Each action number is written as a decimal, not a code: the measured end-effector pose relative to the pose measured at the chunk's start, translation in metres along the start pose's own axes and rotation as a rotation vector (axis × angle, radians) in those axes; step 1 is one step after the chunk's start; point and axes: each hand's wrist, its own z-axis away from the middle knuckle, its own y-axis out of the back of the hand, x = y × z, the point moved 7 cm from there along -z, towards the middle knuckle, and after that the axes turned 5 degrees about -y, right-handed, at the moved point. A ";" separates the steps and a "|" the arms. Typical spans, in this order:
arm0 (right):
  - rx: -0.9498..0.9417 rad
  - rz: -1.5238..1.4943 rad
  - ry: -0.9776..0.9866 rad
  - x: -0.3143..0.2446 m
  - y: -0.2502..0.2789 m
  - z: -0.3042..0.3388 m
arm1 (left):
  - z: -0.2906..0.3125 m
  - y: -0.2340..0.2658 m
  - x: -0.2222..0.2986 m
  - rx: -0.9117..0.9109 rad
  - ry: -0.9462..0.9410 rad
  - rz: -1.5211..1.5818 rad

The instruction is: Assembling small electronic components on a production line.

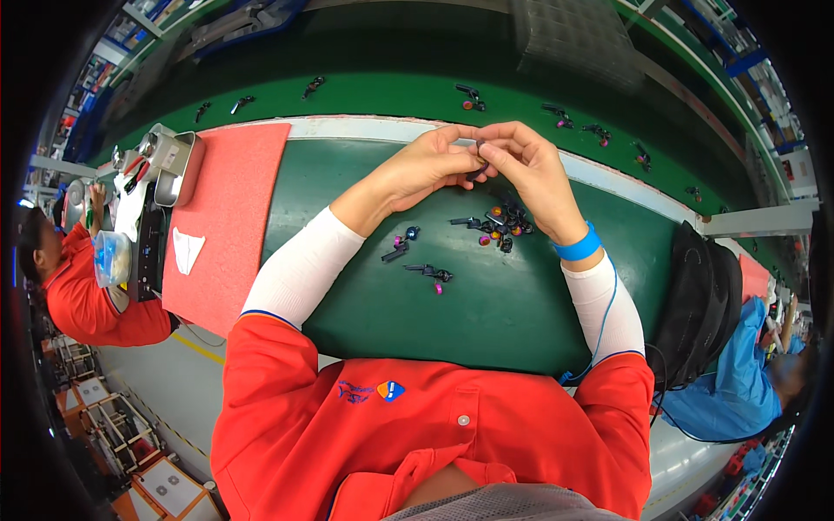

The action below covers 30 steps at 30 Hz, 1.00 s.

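Both my hands meet over the far side of the green work table (pixel 365 321). My left hand (pixel 427 167) and my right hand (pixel 532 170) pinch a small dark part (pixel 477 174) between thumbs and fingers; most of it is hidden. Just below my right hand lies a pile of small black parts (pixel 499 227) with orange and pink round bits. Nearer to me are a loose black part (pixel 429 273) with a pink piece beside it and another small black group (pixel 395 252). A blue wrist strap (pixel 579 244) with a cord is on my right wrist.
Beyond the table runs a green conveyor belt (pixel 382 100) carrying several similar black parts. At left are a red mat (pixel 228 191), metal trays (pixel 178 165) and a person in red (pixel 100 295). At right sit a black bag (pixel 695 304) and a person in blue (pixel 730 391).
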 end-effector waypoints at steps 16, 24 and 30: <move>0.384 1.329 0.510 0.008 -0.017 -0.080 | -0.003 0.114 0.066 0.760 -0.669 -1.524; 0.447 1.384 0.607 0.005 -0.008 -0.065 | 0.012 0.078 0.074 0.797 -0.950 -1.363; 0.324 0.900 0.715 -0.024 -0.009 -0.022 | -0.013 0.052 0.044 0.357 -0.572 -0.430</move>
